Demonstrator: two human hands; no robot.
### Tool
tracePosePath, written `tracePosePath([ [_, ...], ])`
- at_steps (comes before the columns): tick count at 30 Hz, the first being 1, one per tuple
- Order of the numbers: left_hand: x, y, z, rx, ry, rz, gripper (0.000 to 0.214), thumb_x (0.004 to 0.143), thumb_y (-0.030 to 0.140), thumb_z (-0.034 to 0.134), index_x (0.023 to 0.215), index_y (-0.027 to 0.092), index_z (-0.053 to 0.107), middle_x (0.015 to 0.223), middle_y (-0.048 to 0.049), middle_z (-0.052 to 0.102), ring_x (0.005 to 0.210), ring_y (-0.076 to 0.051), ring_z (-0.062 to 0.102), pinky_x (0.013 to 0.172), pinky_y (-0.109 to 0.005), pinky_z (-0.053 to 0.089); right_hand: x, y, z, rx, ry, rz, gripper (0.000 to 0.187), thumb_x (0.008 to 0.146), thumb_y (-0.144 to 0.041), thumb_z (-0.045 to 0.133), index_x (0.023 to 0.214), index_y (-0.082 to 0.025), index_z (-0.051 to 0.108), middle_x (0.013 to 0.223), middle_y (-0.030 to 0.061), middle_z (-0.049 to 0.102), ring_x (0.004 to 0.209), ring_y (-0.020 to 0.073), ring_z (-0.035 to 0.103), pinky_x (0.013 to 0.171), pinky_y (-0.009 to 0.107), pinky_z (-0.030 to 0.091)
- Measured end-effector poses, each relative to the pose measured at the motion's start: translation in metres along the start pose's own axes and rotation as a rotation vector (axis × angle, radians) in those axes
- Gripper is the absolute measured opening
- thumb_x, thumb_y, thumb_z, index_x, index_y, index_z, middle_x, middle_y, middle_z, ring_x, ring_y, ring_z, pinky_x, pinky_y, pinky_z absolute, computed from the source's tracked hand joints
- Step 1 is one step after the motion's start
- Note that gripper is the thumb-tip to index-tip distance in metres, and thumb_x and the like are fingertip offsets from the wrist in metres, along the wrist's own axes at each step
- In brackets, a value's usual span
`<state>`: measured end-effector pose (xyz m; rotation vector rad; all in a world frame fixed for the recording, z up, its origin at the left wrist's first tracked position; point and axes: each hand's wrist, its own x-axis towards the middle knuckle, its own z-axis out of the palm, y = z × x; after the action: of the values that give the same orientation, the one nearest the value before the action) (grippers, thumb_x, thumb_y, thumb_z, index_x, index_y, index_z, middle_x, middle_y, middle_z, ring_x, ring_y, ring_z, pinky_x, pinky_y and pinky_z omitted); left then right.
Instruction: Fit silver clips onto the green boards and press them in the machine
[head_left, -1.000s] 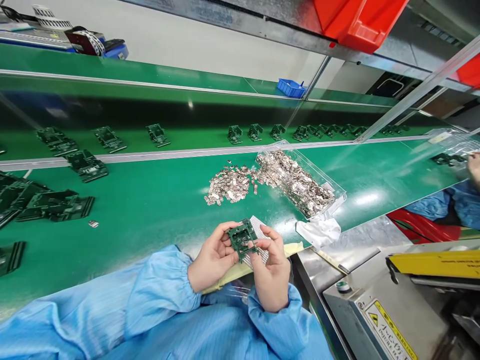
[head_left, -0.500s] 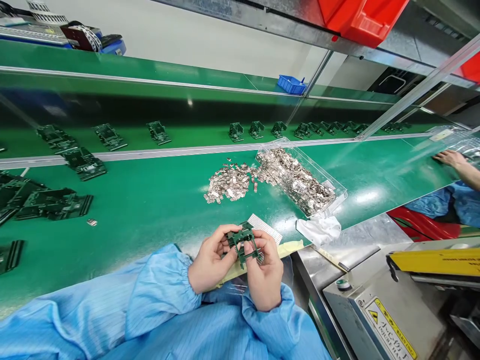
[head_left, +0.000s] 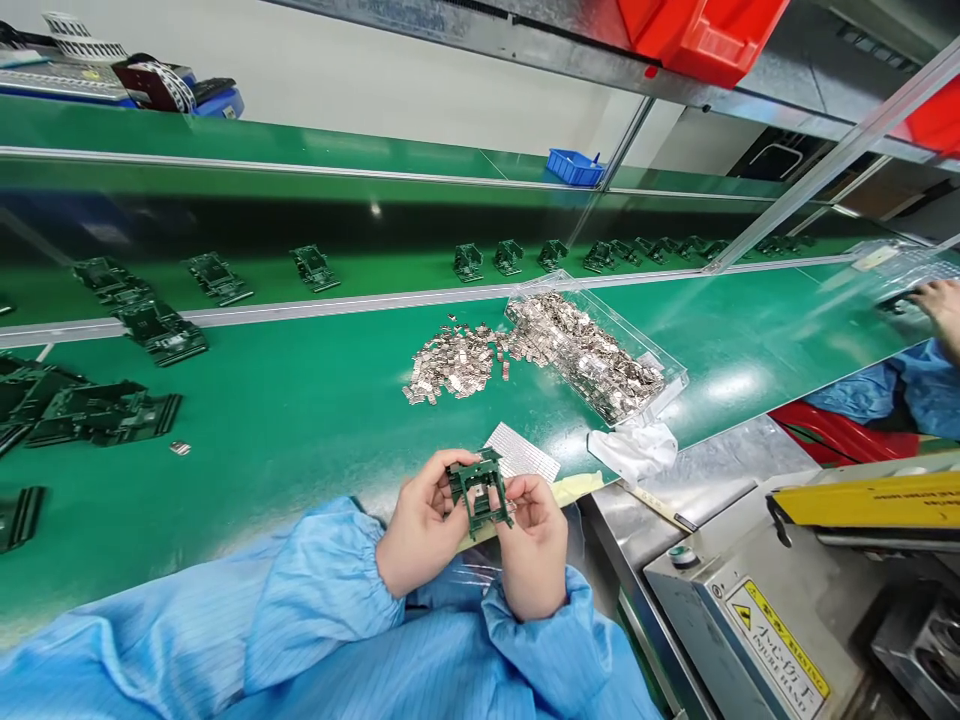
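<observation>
Just above the front edge of the green bench, a green circuit board panel (head_left: pixel 478 488) with cut-outs is held between my two hands. My left hand (head_left: pixel 426 515) pinches its left side, thumb in front and fingers behind. At its right side, my right hand (head_left: pixel 534 540) grips the board with thumb and fingers; whether a small part is also in those fingers is hidden. Behind the board lies a white sheet with a grid pattern (head_left: pixel 523 453). Farther back is a heap of small silvery metal pieces (head_left: pixel 451 365), spilling from a clear plastic tray (head_left: pixel 667 392) full of them.
More green boards (head_left: pixel 105 412) are piled at the left, and several stand along the belt (head_left: pixel 390 275) at the back. A crumpled white cloth (head_left: pixel 634 450) lies near the metal machine (head_left: pixel 739 580) at right. A co-worker's hand (head_left: pixel 941 300) is at far right.
The board has tilted a little in my hands, and my right thumb has shifted from its middle toward its right edge. The co-worker's hand has moved right. The view has shifted slightly.
</observation>
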<state>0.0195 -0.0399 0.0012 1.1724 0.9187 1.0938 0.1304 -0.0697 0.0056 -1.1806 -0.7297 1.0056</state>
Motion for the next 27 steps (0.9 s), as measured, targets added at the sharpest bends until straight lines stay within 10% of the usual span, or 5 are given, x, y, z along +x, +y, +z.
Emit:
tracePosePath([
  [7,-0.008,0.002,0.005,0.096,-0.085,0.016,0.029,0.077,0.018,0.065,0.105,0.018,0.057,0.086,-0.0017,0.066,0.073,-0.010,0.062,0.063,-0.017,0.050,-0.015,0.000,-0.025,-0.036,0.048,-0.006,0.024,0.075,-0.032,0.075,0.080,-0.020,0.055,0.071,-0.0018,0.059,0.063,0.0113,0.055,0.058,0.020,0.048],
  [14,0.038,-0.004,0.018,0.094,-0.102,0.091,0.034,0.074,0.019,0.066,0.106,0.017,0.053,0.092,-0.0029,0.066,0.083,-0.013,0.065,0.076,-0.022,0.052,-0.032,0.033,-0.092,-0.318,0.179,0.083,0.039,0.084,-0.055,0.060,0.083,-0.016,0.068,0.075,0.0074,0.068,0.065,0.0179,0.060,0.059,0.028,0.051],
  [20,0.061,-0.027,0.051,0.222,-0.283,0.209,0.036,0.078,0.014,0.059,0.113,0.017,0.054,0.098,-0.0047,0.066,0.088,-0.015,0.064,0.081,-0.025,0.050,-0.027,0.054,-0.073,-0.359,-0.009,0.016,0.040,0.087,-0.051,0.056,0.071,-0.016,0.066,0.062,0.0050,0.066,0.058,0.0165,0.059,0.056,0.027,0.048],
  [27,0.058,-0.029,0.046,0.297,-0.286,0.237,0.037,0.077,0.011,0.059,0.114,0.018,0.057,0.093,-0.0039,0.068,0.081,-0.015,0.063,0.075,-0.024,0.049,-0.024,0.065,-0.076,-0.462,-0.003,-0.149,0.043,0.091,-0.049,0.046,0.064,-0.019,0.061,0.062,0.0024,0.059,0.060,0.0168,0.054,0.059,0.028,0.042],
])
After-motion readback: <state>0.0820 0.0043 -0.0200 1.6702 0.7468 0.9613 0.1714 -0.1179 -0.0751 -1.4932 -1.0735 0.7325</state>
